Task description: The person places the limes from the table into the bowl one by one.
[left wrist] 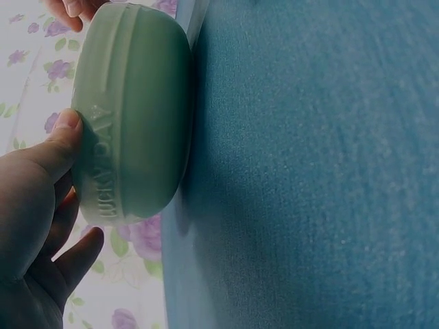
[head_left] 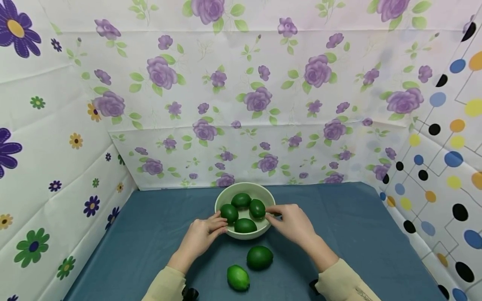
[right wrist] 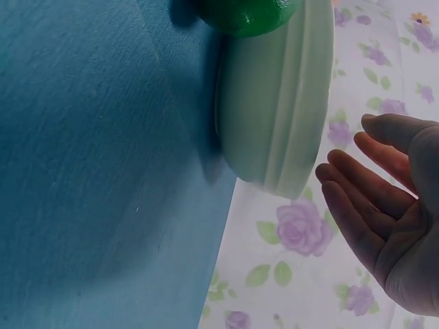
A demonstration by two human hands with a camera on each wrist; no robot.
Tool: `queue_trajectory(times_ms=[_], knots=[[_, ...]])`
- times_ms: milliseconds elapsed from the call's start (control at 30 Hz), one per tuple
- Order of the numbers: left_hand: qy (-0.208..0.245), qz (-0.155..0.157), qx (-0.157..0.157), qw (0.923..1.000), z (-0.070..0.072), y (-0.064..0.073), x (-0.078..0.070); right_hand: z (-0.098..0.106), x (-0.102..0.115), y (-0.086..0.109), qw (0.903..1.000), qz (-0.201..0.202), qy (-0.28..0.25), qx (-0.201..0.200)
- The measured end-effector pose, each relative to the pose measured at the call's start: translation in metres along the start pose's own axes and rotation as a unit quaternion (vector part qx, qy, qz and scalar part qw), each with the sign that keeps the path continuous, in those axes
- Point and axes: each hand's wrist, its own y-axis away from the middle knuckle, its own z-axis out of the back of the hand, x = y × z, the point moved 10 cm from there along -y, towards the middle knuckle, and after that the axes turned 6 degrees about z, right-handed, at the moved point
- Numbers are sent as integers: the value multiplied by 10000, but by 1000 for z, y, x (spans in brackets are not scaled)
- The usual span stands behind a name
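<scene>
Bowl (head_left: 244, 235) with four limes (head_left: 245, 225) sits toward the far side of the worktop (head_left: 162, 221), between the left hand (head_left: 201, 235), thumb at its near-left rim, whether pinching we cannot tell, and the right hand (head_left: 294, 222), fingers loosely spread beside the rightmost lime (head_left: 257, 208).

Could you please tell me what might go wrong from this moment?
The left hand has its thumb against the bowl, so a careless push might slide or tilt it. The light fruit and dark fruit lie loose in front; a hand drawn back might roll one away. The right hand is close to the bowl's rightmost fruit and might knock it.
</scene>
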Motion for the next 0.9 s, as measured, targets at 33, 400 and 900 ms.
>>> queue_trajectory(times_ms=[33, 400, 900], knots=[[-4, -2, 3, 10000, 0, 0, 0, 1, 0, 1, 10000, -4, -4, -38], [-22, -17, 13, 10000, 1, 0, -1, 7, -11, 14, 9998, -200, -74, 45], [73, 139, 191, 9997, -2, -2, 2, -20, -23, 39, 9860, 140, -675, 1516]])
